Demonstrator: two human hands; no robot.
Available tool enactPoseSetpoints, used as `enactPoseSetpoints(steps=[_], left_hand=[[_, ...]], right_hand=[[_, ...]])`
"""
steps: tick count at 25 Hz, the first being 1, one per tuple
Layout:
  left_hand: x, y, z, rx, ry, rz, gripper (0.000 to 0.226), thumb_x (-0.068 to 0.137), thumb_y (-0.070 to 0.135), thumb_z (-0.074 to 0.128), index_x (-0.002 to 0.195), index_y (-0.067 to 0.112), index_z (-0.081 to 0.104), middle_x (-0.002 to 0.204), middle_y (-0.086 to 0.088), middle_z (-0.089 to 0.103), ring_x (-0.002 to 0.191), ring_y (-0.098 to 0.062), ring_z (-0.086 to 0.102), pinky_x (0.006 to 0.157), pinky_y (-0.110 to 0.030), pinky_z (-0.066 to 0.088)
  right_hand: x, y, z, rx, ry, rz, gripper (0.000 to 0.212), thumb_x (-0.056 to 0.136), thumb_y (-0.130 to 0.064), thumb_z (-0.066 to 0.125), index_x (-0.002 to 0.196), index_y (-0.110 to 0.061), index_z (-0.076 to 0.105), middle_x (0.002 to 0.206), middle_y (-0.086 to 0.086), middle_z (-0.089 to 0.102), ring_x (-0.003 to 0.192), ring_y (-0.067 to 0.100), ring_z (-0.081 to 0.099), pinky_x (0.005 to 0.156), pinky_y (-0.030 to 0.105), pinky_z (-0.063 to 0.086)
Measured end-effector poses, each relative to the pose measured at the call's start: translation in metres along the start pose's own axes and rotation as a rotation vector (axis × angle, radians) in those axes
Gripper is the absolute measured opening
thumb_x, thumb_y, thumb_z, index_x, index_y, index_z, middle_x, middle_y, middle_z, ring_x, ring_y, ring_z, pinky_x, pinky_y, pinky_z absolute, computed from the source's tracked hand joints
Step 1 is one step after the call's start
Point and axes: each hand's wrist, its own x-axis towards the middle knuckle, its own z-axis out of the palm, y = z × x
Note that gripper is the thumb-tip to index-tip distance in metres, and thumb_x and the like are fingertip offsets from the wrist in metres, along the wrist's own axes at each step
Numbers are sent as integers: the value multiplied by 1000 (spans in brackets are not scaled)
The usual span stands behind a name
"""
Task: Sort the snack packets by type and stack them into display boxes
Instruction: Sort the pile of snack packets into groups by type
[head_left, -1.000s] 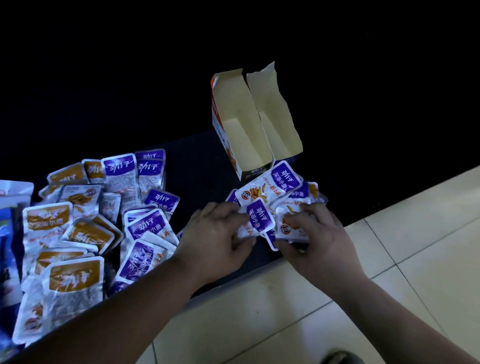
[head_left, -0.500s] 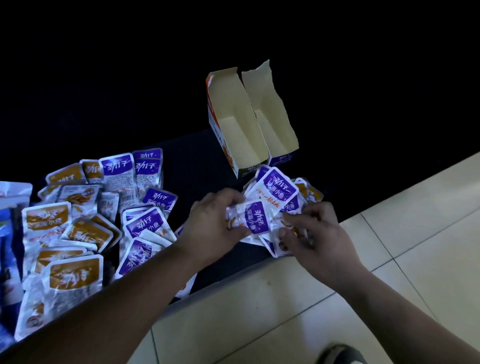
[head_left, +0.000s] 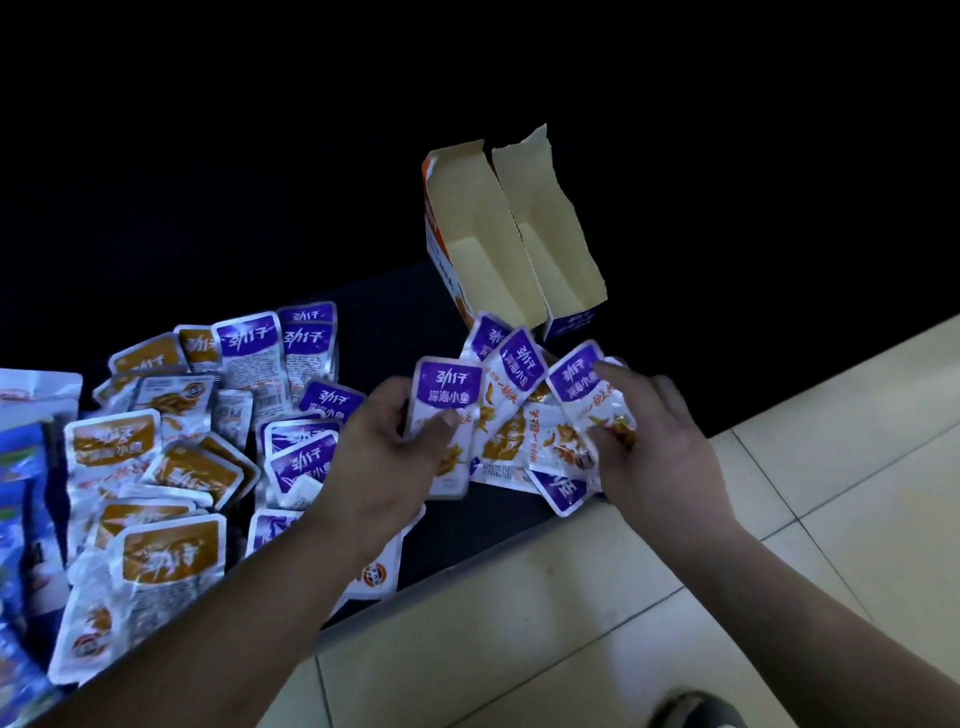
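Observation:
My left hand (head_left: 384, 457) pinches a purple-labelled snack packet (head_left: 447, 410) by its lower half, label facing up. My right hand (head_left: 654, 447) grips another purple packet (head_left: 587, 395) at its right edge. Between the hands lies a loose fan of several purple packets (head_left: 511, 410) on the dark surface. Just beyond them stand two open display boxes side by side, an orange-sided one (head_left: 467, 234) and a purple-fronted one (head_left: 550, 223), both with nothing inside. To the left spreads a mixed pile of orange-labelled packets (head_left: 171, 551) and purple packets (head_left: 301, 457).
A blue and white bag (head_left: 26, 467) lies at the far left edge. The dark mat (head_left: 457, 540) ends in front of me at a light tiled floor (head_left: 675, 597). Everything beyond the boxes is black.
Both hands have lifted and spread apart, each now holding a separate purple packet. The bunched purple packets have fanned out between them.

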Motion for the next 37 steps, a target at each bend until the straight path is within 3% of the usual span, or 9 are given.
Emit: enactPoseSetpoints(steps=[3, 6, 10, 15, 18, 21, 27, 31, 37], left_hand=[[-14, 7, -4, -124, 9, -75, 15, 97, 16, 70, 112, 18, 68, 99, 6, 79, 92, -12, 76, 74, -27, 62], [-36, 8, -17, -257, 18, -125, 28, 97, 14, 69, 124, 20, 64, 109, 4, 79, 100, -16, 76, 84, -46, 64], [-66, -3, -49, -289, 74, -87, 42, 97, 15, 67, 132, 38, 61, 116, 14, 75, 101, -2, 72, 74, -26, 62], [-83, -28, -78, -168, 143, -91, 49, 96, 20, 71, 136, 43, 56, 113, 15, 76, 88, -21, 72, 66, -34, 61], [-76, -40, -94, 54, 140, -35, 49, 93, 21, 76, 133, 43, 57, 111, 22, 74, 96, -3, 72, 78, -36, 62], [-66, -44, -107, 381, 147, 64, 40, 87, 27, 79, 120, 43, 63, 101, 22, 72, 88, 3, 68, 68, -17, 54], [-55, -49, -119, 780, 116, 166, 43, 81, 63, 63, 113, 35, 58, 90, 13, 71, 78, -11, 67, 62, -32, 56], [-50, -51, -111, 748, 129, 208, 45, 85, 57, 72, 115, 26, 56, 71, 10, 59, 58, -7, 57, 50, -24, 43], [-79, -68, -108, 847, 106, 312, 63, 75, 27, 85, 133, 15, 62, 114, -2, 58, 76, -17, 67, 64, -28, 57]], right_hand=[[-7, -33, -8, 458, 32, 213, 59, 93, -6, 65, 139, -41, 51, 121, -17, 62, 99, -7, 61, 79, 21, 54], [-17, -67, -5, 870, -17, 431, 44, 95, -3, 68, 126, -34, 63, 105, -15, 75, 92, 3, 73, 77, 34, 60], [-30, -101, 14, 1061, -139, 516, 32, 96, -5, 66, 111, -33, 73, 107, -10, 78, 103, 14, 73, 86, 39, 54], [-46, -132, 65, 887, -431, 459, 43, 103, -18, 60, 133, -48, 53, 85, -40, 67, 90, -9, 67, 62, 23, 59], [-43, -147, 90, 770, -520, 410, 46, 106, -24, 51, 140, -53, 43, 91, -23, 71, 90, 12, 69, 64, 24, 59], [-41, -148, 106, 467, -530, 236, 59, 100, -39, 53, 154, -39, 30, 121, -5, 53, 103, 16, 65, 76, 40, 61], [-48, -139, 104, 319, -433, 57, 61, 91, -46, 61, 148, -44, 39, 122, -6, 56, 110, 11, 60, 81, 37, 59], [-62, -136, 99, 288, -422, -13, 70, 88, -49, 63, 152, -44, 35, 133, -13, 54, 123, 14, 54, 87, 41, 57], [-61, -127, 110, 124, -364, -123, 75, 89, -51, 67, 154, -29, 40, 155, 2, 46, 136, 28, 43, 100, 47, 51]])
